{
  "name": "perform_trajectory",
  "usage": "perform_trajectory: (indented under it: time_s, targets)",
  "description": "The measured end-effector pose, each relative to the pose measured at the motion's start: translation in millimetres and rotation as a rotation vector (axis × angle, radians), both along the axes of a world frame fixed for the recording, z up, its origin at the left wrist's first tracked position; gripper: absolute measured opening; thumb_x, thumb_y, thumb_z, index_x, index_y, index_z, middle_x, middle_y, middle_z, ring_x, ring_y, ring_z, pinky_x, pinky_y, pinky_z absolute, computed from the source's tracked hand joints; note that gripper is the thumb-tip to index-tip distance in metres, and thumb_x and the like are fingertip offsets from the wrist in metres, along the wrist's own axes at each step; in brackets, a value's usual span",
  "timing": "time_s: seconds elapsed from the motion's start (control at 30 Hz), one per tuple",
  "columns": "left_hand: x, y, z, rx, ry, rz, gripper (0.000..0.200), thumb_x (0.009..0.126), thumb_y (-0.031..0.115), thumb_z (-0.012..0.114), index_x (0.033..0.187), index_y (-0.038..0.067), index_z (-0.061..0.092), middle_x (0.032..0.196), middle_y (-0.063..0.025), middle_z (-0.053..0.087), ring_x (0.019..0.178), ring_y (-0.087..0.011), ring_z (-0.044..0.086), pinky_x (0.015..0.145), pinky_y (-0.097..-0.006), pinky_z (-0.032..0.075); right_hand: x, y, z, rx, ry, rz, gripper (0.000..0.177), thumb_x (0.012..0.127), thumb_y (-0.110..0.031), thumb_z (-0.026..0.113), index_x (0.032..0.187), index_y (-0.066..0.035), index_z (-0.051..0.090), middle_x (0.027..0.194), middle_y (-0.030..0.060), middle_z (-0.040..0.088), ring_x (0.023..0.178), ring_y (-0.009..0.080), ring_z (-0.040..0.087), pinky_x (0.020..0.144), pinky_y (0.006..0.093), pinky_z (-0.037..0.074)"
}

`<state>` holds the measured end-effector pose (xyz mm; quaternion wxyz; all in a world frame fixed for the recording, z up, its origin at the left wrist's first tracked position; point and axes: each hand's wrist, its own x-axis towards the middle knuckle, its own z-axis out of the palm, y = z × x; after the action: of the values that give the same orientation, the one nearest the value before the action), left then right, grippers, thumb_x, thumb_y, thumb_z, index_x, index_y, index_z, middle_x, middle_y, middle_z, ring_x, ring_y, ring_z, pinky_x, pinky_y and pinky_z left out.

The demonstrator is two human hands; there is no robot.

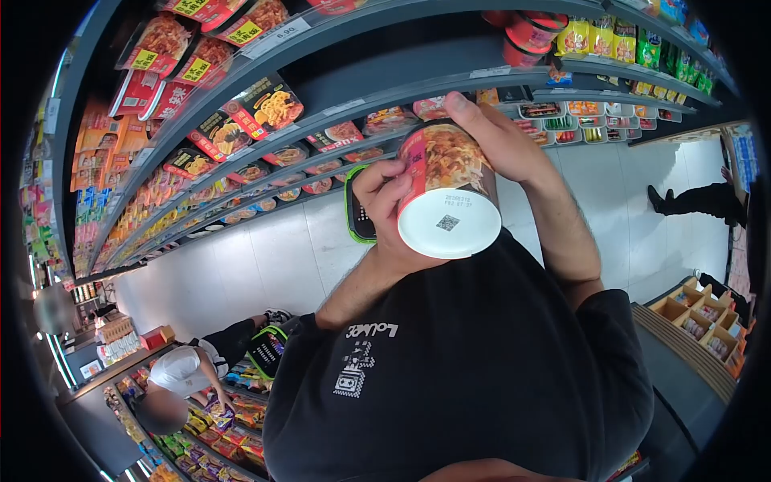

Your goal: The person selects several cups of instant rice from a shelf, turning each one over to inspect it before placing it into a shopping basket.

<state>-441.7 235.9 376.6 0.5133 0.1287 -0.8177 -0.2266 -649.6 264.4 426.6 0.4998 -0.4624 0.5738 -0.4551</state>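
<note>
A paper cup of instant noodles [446, 161], with a food picture on its side, is held up in front of my chest. It is tilted so that its white base [448, 225], printed with a date and a square code, faces me. My left hand [385, 205] wraps around the cup's left side, its fingers closed on the wall. On the other side my right hand [506, 140] presses against the cup, thumb extended near the far end. Behind the left hand, a black basket with a green rim [360, 205] shows partly.
Store shelves [337, 108] with boxed and bagged foods curve across the front and left. Red tubs [530, 38] sit on an upper shelf. At lower left, a person in white [181, 369] reaches toward snack bags; another person's dark-clothed legs [699, 202] show at right. A wooden divided display [703, 321] stands at right.
</note>
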Motion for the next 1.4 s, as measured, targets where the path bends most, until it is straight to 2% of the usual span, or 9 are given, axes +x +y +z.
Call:
perform_trajectory:
  time_s: [0.27,0.43,0.57,0.73,0.87,0.93,1.03,1.27,1.4]
  targets:
    - [4,1,9,-0.092,-0.002,0.09,0.118,0.059,0.038,0.103,0.15,0.007,0.033,0.143,-0.0194,0.035,0.137,-0.0354,0.04,0.114,-0.0483,0.037,-9,-1,-5,-0.017,-0.105,0.105,0.07,0.107,-0.06,0.049,0.13,0.005,0.065,0.121,0.012,0.07,0.111,0.0144,0.064,0.098,0.029,0.049]
    - [13,-12,-2,-0.219,0.088,0.151,0.072,0.071,0.022,0.095,0.13,0.042,0.061,0.14,-0.012,0.043,0.143,-0.039,0.041,0.128,-0.0571,0.022,21,5,-15,-0.463,-0.288,-0.014,0.065,0.099,-0.043,0.072,0.144,0.0,0.054,0.134,0.01,0.06,0.118,0.015,0.058,0.101,0.0342,0.048]
    - [29,-27,-7,-0.418,-0.036,0.088,0.063,0.079,0.024,0.089,0.131,0.049,0.063,0.152,-0.0068,0.042,0.152,-0.0391,0.034,0.13,-0.0612,0.01,27,22,-28,-0.3,-0.378,0.052,0.092,0.093,-0.044,0.08,0.16,-0.004,0.032,0.143,0.0118,0.053,0.127,0.0212,0.056,0.107,0.0386,0.047]
    - [39,-32,-8,-0.492,-0.232,-0.007,0.074,0.077,0.023,0.091,0.139,0.048,0.057,0.169,-0.0151,0.026,0.158,-0.0457,0.02,0.128,-0.0638,0.009,32,28,-12,-0.266,-0.338,0.026,0.093,0.085,-0.019,0.089,0.158,-0.006,0.033,0.14,0.0118,0.053,0.126,0.0212,0.057,0.108,0.0383,0.046]
    - [27,-19,14,0.169,-0.092,-0.105,0.116,0.066,0.025,0.099,0.159,0.015,0.031,0.165,-0.0377,0.014,0.154,-0.0561,0.018,0.124,-0.0613,0.023,39,29,-17,-0.388,-0.301,-0.09,0.093,0.077,-0.01,0.092,0.151,-0.006,0.035,0.141,0.0117,0.051,0.13,0.0206,0.054,0.111,0.0376,0.044]
    - [21,-33,4,-0.03,0.001,-0.137,0.133,0.066,0.016,0.098,0.166,0.015,0.01,0.168,-0.0272,0.011,0.154,-0.0498,0.023,0.123,-0.061,0.029,41,33,-24,-0.481,-0.139,-0.1,0.098,0.074,-0.012,0.094,0.15,-0.006,0.034,0.144,0.0125,0.049,0.134,0.0214,0.051,0.113,0.0385,0.043]
    - [26,-37,6,-0.067,-0.168,-0.058,0.106,0.064,0.012,0.097,0.152,0.016,0.039,0.161,-0.0266,0.027,0.15,-0.0535,0.03,0.118,-0.0616,0.038,43,35,-27,-0.466,-0.058,-0.135,0.101,0.069,-0.015,0.097,0.149,-0.008,0.036,0.145,0.0127,0.048,0.137,0.0221,0.049,0.115,0.0388,0.041]
    - [13,-47,-34,-0.121,-0.222,0.047,0.108,0.064,0.008,0.095,0.153,0.018,0.036,0.163,-0.0264,0.025,0.15,-0.0564,0.027,0.12,-0.0674,0.032,27,-6,-68,-0.511,0.464,-0.379,0.09,0.062,-0.027,0.101,0.132,-0.003,0.05,0.126,0.0171,0.061,0.123,0.03,0.063,0.104,0.0402,0.05]
    - [26,-35,-48,0.0,-0.264,0.035,0.109,0.068,0.01,0.095,0.155,0.014,0.031,0.164,-0.0326,0.02,0.151,-0.0568,0.026,0.119,-0.0638,0.034,-30,-57,-96,-0.513,0.424,-0.578,0.08,0.065,-0.022,0.097,0.128,-0.005,0.05,0.126,0.0189,0.058,0.12,0.0332,0.062,0.101,0.0425,0.051]
